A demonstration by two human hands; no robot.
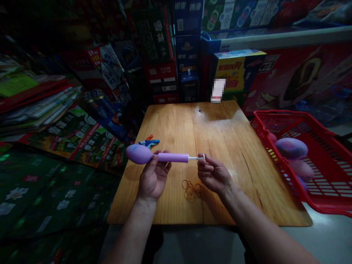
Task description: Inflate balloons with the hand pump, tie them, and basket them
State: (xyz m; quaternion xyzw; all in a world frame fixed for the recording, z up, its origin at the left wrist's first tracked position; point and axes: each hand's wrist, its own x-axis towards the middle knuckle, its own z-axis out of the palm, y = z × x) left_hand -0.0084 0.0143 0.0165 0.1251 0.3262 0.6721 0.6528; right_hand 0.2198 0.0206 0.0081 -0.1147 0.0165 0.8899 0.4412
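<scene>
My left hand (pixel 153 175) is closed around the front of a purple hand pump (pixel 172 157), held level above the wooden table (pixel 220 132). A partly swollen purple balloon (pixel 138 153) sits on the pump's nozzle, pointing left. My right hand (pixel 213 173) pinches the white handle (pixel 200 157) at the end of the pump's thin rod, which is drawn out a short way. A small heap of rubber bands (pixel 191 189) lies on the table just below and between my hands.
A red plastic basket (pixel 324 172) with several filled purple balloons (pixel 291 147) stands at the table's right edge. Loose blue and orange balloons (pixel 148 141) lie at the left edge. Stacked cartons and printed packs crowd the back and left.
</scene>
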